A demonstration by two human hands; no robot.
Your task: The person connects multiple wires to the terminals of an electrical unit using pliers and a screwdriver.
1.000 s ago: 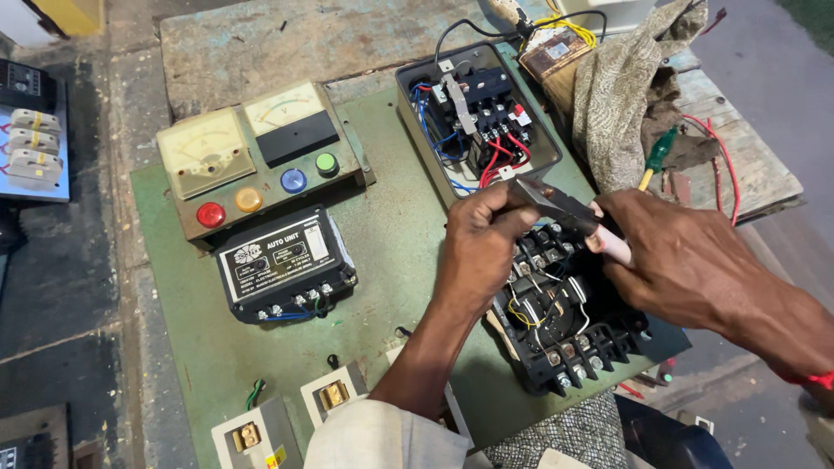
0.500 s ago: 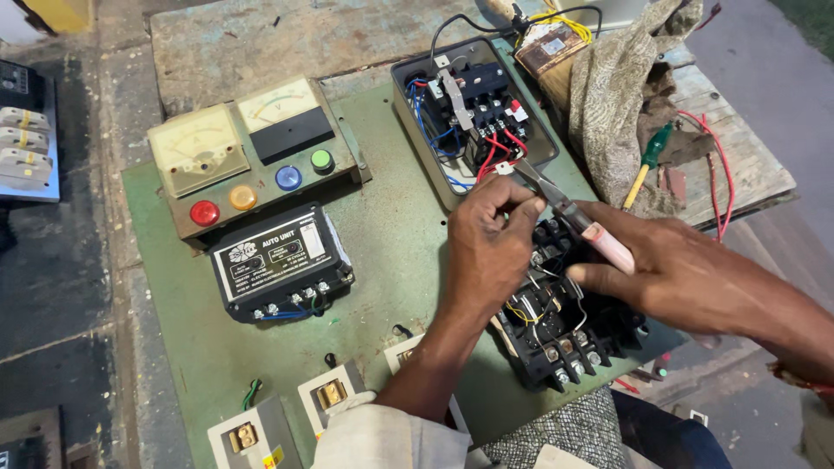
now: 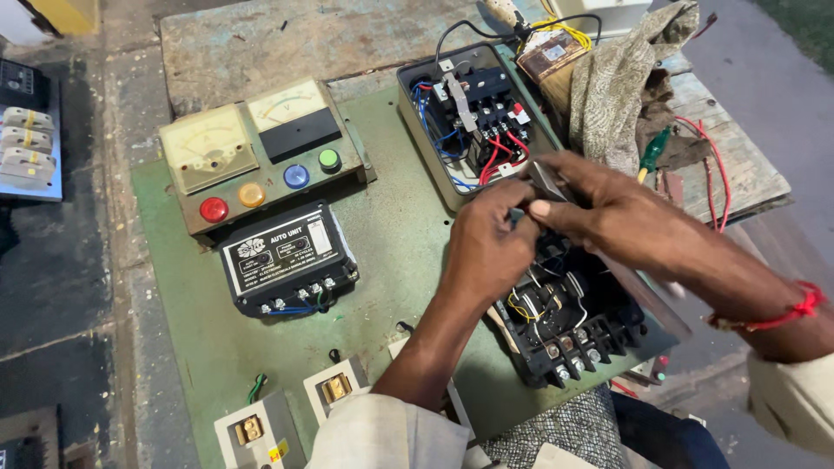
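Note:
My left hand (image 3: pixel 491 247) and my right hand (image 3: pixel 625 217) meet above the top end of a black electrical unit (image 3: pixel 569 334) with yellow and white wires and a row of screw terminals. My right hand grips a flat grey metal tool (image 3: pixel 547 178) between thumb and fingers. My left hand's fingers are curled against the tool's end; what they pinch is hidden. The unit lies at the right edge of a green board (image 3: pixel 400 252).
An open grey box (image 3: pixel 426 130) with red and blue wiring stands just behind the hands. A meter panel (image 3: pixel 261 148) with coloured buttons and a black control unit (image 3: pixel 287 256) sit to the left. Cloth (image 3: pixel 617 78), a green-handled screwdriver (image 3: pixel 651 152) and red wire (image 3: pixel 717 165) lie at right.
Both hands have drawn together and shifted toward the far end of the black unit. The right hand now covers most of the tool, which was held out in plain sight before.

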